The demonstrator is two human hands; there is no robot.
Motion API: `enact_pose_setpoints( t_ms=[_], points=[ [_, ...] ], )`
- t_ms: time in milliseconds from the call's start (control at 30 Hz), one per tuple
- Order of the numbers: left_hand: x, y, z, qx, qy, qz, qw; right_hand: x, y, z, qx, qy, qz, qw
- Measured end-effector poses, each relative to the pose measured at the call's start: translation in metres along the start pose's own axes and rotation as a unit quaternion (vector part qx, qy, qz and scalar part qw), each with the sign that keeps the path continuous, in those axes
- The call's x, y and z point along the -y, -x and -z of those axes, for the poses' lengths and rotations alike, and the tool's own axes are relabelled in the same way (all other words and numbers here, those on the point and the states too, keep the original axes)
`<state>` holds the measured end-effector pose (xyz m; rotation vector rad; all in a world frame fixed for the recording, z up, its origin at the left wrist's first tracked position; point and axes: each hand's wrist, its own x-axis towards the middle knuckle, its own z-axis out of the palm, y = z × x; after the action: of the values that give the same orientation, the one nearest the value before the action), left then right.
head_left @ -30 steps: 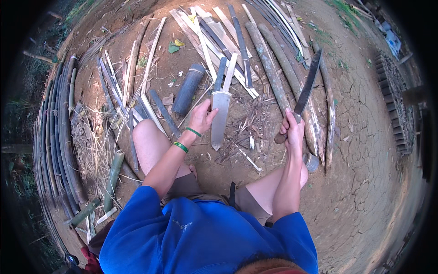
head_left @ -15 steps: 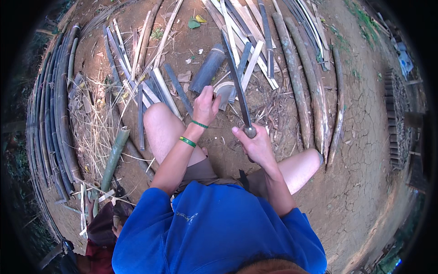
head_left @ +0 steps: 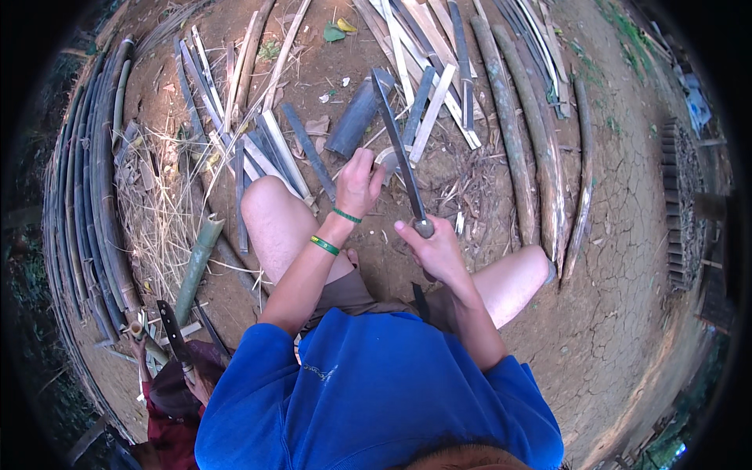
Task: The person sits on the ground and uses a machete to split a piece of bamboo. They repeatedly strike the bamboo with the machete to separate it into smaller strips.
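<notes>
My right hand point(head_left: 437, 249) is wrapped round the handle of a long dark machete point(head_left: 399, 145); its blade points away from me and leans left. My left hand point(head_left: 359, 184), wearing green bands at the wrist, is closed in a fist beside the blade. Whatever its fingers may hold is hidden. A pale, curved piece of split bamboo point(head_left: 387, 159) shows just right of the left knuckles, partly behind the blade; contact with the hand is unclear. Just beyond lies a thick, dark bamboo section point(head_left: 356, 117), close to the blade's tip.
Split bamboo strips point(head_left: 431, 113) lie scattered ahead. Long poles point(head_left: 513, 141) rest at right, and dark bamboo poles point(head_left: 90, 204) at far left. A green bamboo tube point(head_left: 196, 270) stands near dry shavings point(head_left: 168, 227). At lower left a co-worker's hand holds a knife point(head_left: 172, 333).
The machete blade has tipped slightly left, and my right hand has shifted a little left. At lower left, the co-worker's knife has come up into view.
</notes>
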<state>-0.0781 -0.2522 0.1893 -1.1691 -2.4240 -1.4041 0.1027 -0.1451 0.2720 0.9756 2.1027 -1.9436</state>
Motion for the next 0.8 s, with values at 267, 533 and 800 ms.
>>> enact_pose_setpoints(
  t_ms=[267,533,800],
  points=[
    [-0.008,-0.003,0.005,0.005,0.031,0.021,0.999,0.007,0.003,-0.002,0.004,0.001,0.000,1.000],
    [-0.035,-0.015,0.038,-0.035,0.167,0.011,0.985,0.010,0.005,-0.008,-0.029,0.054,0.027,0.998],
    [-0.037,-0.013,0.046,-0.030,0.159,0.028,0.987,0.026,0.014,-0.006,0.006,0.028,0.013,0.999]
  ],
)
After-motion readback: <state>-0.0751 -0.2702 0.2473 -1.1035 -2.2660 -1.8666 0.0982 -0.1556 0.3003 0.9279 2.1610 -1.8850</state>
